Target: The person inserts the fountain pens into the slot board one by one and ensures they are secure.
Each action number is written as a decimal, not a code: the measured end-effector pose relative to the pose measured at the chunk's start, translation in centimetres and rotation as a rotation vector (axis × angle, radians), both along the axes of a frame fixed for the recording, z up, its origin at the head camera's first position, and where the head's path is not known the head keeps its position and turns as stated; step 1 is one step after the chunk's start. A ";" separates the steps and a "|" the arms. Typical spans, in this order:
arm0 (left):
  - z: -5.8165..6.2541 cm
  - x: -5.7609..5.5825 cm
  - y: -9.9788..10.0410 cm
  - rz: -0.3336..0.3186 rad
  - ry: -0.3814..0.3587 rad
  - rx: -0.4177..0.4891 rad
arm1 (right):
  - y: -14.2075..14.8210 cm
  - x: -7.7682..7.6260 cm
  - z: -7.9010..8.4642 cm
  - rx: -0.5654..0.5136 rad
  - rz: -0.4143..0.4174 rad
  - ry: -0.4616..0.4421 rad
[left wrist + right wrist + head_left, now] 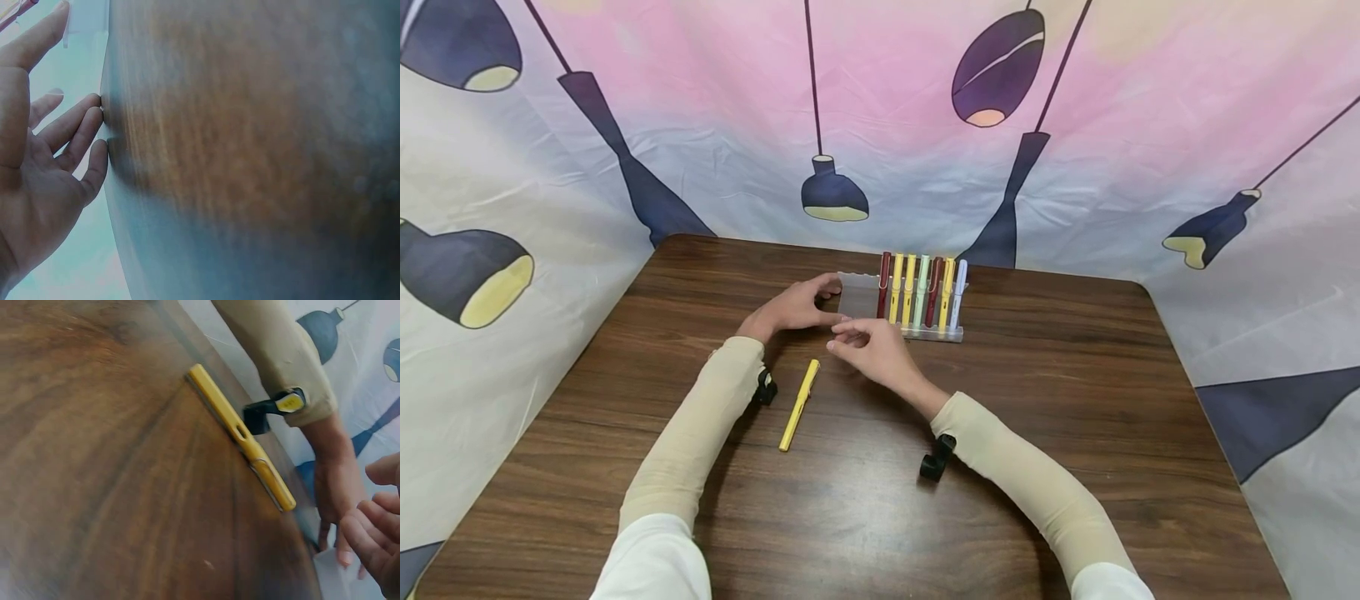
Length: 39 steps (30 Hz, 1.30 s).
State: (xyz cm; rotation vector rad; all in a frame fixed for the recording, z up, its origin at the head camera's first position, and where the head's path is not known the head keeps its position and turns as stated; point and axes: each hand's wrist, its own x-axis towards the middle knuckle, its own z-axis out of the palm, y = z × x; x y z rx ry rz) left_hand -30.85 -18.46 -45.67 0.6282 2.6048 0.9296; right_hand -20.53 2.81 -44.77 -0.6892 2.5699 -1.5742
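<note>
A clear pen stand (859, 296) holds several upright capped pens toward its right side: dark red, yellow, light green and pale lilac. At its left end is my left hand (793, 307), thumb by the front corner and fingers near the side; the left wrist view shows the fingers (74, 134) fairly straight and spread from the thumb. Just in front of the stand hovers my right hand (872, 354), fingers loosely bent, nothing between them and the thumb. One yellow pen (799, 406) lies on the table between my forearms, its clip facing right.
The brown wooden table (1037, 367) extends around the stand on all sides. Behind it hangs a cloth backdrop (895, 100) printed with lamps. Black wrist camera mounts (937, 458) stick out from both sleeves.
</note>
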 end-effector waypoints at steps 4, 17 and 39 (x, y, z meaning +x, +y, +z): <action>0.1 0.1 0.0 0.002 -0.006 -0.005 | -0.6 0.5 -0.6 0.039 0.006 -0.024; 0.0 -0.1 -0.1 0.015 -0.011 0.012 | -2.4 1.4 -1.9 0.227 -0.020 0.017; -0.2 0.0 0.0 0.010 -0.004 0.019 | -4.3 1.9 -2.3 0.362 -0.050 -0.009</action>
